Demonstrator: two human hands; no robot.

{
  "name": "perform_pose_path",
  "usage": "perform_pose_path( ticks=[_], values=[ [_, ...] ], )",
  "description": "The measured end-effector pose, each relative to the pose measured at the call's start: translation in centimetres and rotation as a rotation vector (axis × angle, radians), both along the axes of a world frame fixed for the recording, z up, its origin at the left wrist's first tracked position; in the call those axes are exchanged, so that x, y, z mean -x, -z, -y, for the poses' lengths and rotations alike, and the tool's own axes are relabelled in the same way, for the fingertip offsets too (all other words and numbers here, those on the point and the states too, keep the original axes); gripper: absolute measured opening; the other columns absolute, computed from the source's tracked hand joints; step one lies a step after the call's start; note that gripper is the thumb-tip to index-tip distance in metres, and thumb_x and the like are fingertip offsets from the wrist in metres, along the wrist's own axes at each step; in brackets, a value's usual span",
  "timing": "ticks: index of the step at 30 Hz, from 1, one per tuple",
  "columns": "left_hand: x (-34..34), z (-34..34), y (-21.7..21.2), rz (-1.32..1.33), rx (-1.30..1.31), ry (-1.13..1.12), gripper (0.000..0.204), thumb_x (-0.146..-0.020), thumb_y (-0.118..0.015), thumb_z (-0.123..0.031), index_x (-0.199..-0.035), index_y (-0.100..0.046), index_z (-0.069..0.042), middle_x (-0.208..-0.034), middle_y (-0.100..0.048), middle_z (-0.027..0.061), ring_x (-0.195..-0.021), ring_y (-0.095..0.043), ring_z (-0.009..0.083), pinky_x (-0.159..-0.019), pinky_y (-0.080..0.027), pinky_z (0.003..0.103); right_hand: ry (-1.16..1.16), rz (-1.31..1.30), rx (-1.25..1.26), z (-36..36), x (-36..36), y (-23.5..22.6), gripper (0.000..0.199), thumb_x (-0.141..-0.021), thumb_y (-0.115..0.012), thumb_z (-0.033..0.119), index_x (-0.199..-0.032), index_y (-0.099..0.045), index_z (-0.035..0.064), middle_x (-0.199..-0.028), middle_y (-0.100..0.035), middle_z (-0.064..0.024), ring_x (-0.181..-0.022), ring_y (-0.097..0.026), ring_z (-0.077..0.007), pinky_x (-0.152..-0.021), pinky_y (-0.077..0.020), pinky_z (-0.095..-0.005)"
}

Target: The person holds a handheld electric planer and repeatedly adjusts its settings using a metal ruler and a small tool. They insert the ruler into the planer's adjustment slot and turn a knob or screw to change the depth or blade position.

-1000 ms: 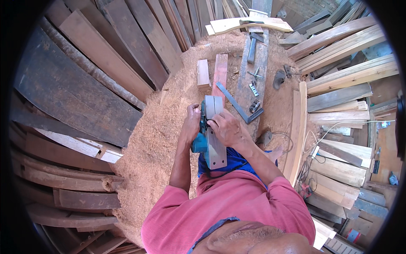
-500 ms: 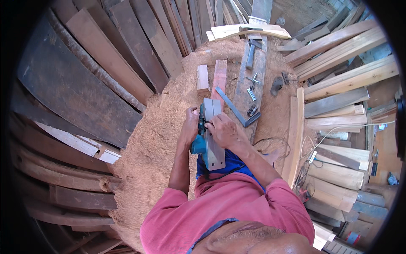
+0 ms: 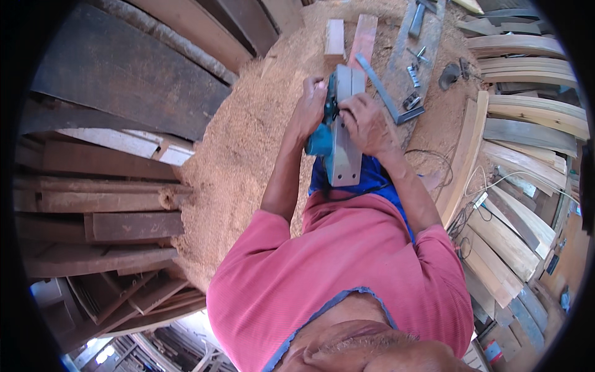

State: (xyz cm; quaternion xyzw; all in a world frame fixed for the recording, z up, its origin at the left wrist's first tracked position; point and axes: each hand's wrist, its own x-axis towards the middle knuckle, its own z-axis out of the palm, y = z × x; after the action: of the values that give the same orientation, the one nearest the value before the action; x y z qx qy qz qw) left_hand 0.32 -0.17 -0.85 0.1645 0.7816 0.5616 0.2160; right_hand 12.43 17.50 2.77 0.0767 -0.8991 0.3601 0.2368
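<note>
1. Two bare hands on one tool here: a teal-bodied electric hand planer with a long, flat grey metal sole (image 3: 347, 158), turned so the sole faces up toward the camera.

2. Step in hand, as far as I can judge: fiddly work around the cutter area, probably adjusting or checking something there. No planing going on, since the sole isn't against any wood.

3. Grip check: the left hand (image 3: 310, 105) looks closed on the planer's left side, up toward its far half. Some of its fingers are hidden, so don't ask me exactly how they wrap. The right hand (image 3: 367, 124) lies across from the right, fingers bent onto the sole around mid-length. Can't tell if they're pinching a small part or just pressing.

4. So the planer sits between the two hands, its near end sticking out past both, over the bright blue cloth shorts (image 3: 316, 173). Can't see whether the lap takes any weight.

5. Next move, IMO, calls for a steady left hand and small, careful right-hand finger work, tips clear of any sharp edge.

6. Nearby stuff: a reddish flat wooden board (image 3: 364, 36) beyond the planer's far end, a pale rectangular wood block (image 3: 334, 37) left of that, and a grey metal L-shaped square (image 3: 379, 88) off to the right.
</note>
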Motion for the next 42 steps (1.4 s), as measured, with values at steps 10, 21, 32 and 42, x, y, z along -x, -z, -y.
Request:
perform_pose_path(
  ticks=[10,21,32,42],
  values=[
    [-0.5,-0.3,-1.6,0.038,-0.046,-0.022,0.071,-0.119,-0.035,-0.057,-0.155,-0.041,0.004,-0.139,-0.065,0.0355,-0.134,-0.066,0.0431,-0.116,-0.047,0.048,0.023,0.037,0.023,-0.2,0.4,-0.5,0.011,-0.102,-0.073,0.012,-0.105,-0.074,0.0015,-0.093,-0.071,-0.0179,-0.094,-0.072,-0.0408,-0.084,-0.0560,-0.0489],
    [-0.1,-0.3,0.1,-0.008,-0.066,-0.004,0.060,-0.121,-0.032,-0.052,-0.159,-0.040,-0.006,-0.133,-0.068,0.0165,-0.104,-0.067,0.0192,-0.091,-0.057,0.036,0.043,0.111,-0.002,-0.4,0.4,-0.6,0.011,-0.100,-0.075,0.011,-0.106,-0.075,0.0022,-0.100,-0.073,-0.0173,-0.097,-0.071,-0.0398,-0.085,-0.0561,-0.0490],
    [-0.3,0.2,-0.9,0.065,-0.159,0.062,0.059,-0.111,-0.051,-0.025,-0.162,-0.031,-0.005,-0.146,-0.058,0.0223,-0.120,-0.065,0.0259,-0.099,-0.057,0.044,-0.016,0.040,0.013,-0.4,0.6,-1.0,0.010,-0.102,-0.073,0.011,-0.106,-0.074,0.0020,-0.098,-0.073,-0.0163,-0.097,-0.071,-0.0391,-0.086,-0.0563,-0.0487],
    [-0.7,2.1,-0.5,-0.079,-0.153,0.279,0.068,-0.110,-0.064,-0.021,-0.164,-0.028,-0.003,-0.156,-0.050,0.0266,-0.138,-0.055,0.0320,-0.113,-0.050,0.046,-0.016,0.092,0.085,-0.4,0.7,-0.9,0.012,-0.102,-0.074,0.012,-0.106,-0.074,0.0009,-0.097,-0.073,-0.0173,-0.096,-0.072,-0.0389,-0.085,-0.0568,-0.0479]
  ],
)
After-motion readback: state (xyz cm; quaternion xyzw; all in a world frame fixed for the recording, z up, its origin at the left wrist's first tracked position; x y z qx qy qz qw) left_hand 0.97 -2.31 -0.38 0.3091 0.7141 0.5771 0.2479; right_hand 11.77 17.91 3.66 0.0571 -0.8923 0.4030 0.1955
